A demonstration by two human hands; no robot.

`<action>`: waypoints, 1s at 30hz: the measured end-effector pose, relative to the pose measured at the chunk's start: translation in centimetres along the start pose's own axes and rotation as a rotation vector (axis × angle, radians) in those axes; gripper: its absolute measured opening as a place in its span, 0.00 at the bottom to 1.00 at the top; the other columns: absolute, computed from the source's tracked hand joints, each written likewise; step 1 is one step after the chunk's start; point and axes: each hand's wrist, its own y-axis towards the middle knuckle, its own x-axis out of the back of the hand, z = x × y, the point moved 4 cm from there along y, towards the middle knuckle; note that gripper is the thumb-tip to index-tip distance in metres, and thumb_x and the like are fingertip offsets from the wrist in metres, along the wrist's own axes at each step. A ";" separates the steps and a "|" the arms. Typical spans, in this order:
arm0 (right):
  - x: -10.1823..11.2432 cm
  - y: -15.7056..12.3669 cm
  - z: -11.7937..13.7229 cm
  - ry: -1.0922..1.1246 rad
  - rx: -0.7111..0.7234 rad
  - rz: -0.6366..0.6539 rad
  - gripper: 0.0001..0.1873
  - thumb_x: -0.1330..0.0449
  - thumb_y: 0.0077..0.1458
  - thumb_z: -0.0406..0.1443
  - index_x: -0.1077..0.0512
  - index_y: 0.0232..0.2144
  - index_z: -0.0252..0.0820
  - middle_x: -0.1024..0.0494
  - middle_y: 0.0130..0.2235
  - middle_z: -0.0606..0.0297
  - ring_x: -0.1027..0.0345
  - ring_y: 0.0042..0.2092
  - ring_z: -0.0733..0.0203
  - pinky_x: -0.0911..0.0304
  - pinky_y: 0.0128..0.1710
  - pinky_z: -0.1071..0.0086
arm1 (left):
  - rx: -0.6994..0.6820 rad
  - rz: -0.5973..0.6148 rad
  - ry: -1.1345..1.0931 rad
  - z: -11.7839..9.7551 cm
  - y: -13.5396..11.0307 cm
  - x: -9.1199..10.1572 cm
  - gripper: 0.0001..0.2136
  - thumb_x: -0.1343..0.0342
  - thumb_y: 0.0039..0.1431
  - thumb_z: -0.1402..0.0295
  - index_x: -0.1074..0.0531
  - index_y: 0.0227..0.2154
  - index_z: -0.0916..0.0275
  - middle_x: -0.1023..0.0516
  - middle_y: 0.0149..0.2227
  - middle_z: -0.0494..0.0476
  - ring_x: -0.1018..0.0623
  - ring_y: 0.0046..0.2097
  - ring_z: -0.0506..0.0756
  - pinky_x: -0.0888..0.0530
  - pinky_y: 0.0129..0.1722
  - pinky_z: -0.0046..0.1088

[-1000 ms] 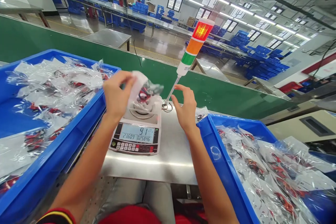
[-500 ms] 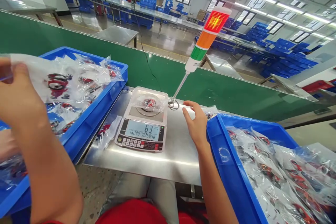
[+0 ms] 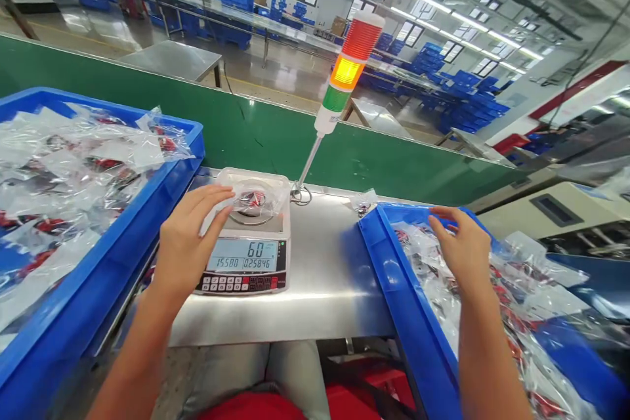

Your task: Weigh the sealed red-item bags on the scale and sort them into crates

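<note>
My left hand is at the left edge of a clear plastic bag with small red and black parts, which lies on the pan of a white counting scale. Thumb and fingers are apart, with some film of the bag seen between them. The scale's display reads 60, 15.580 and 0.25846. Over the right blue bin hovers my right hand, fingers spread and nothing in them. Bags of similar parts lie in that bin below it.
At the left stands another blue bin filled with bagged parts. A signal tower with its orange lamp lit rises behind the scale. One loose bag lies near the right bin. A green barrier runs along the table's back.
My left hand moved from the left bin to the scale, bringing a bag. My right hand went right, over the right bin. The display changed from 63 to 60, the lamp from red to orange.
</note>
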 end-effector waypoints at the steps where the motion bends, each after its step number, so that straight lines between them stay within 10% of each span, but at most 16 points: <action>1: 0.1 -0.2 -2.5 -0.064 -0.027 0.035 0.22 0.47 0.60 0.50 0.23 0.46 0.44 0.19 0.44 0.53 0.25 0.47 0.44 0.33 0.50 0.49 | -0.003 0.000 -0.006 0.2 -0.2 -0.2 0.09 0.47 0.69 0.64 0.23 0.46 0.55 0.18 0.49 0.55 0.20 0.54 0.60 0.24 0.58 0.43; 8: -2.8 -8.1 -12.7 -0.466 -0.335 0.412 0.30 0.40 0.53 0.49 0.26 0.54 0.41 0.25 0.57 0.41 0.28 0.54 0.30 0.33 0.48 0.42 | -0.007 0.015 -0.002 1.5 -1.4 -0.4 0.09 0.47 0.69 0.65 0.24 0.48 0.52 0.18 0.50 0.56 0.20 0.54 0.61 0.25 0.59 0.43; 22: 2.7 -6.5 -14.6 -0.481 -0.386 0.200 0.22 0.48 0.55 0.48 0.17 0.31 0.46 0.16 0.32 0.49 0.22 0.36 0.34 0.34 0.31 0.52 | -0.128 0.174 0.008 1.6 -0.8 -4.3 0.13 0.50 0.70 0.63 0.27 0.53 0.57 0.21 0.54 0.59 0.25 0.58 0.63 0.25 0.58 0.47; 30: 7.9 -3.5 -8.6 -0.155 -0.591 0.066 0.24 0.41 0.46 0.52 0.16 0.32 0.42 0.17 0.26 0.53 0.21 0.35 0.36 0.34 0.37 0.53 | -0.004 0.366 -0.027 1.9 0.6 -7.3 0.23 0.45 0.61 0.69 0.30 0.59 0.64 0.27 0.62 0.63 0.32 0.65 0.67 0.35 0.66 0.52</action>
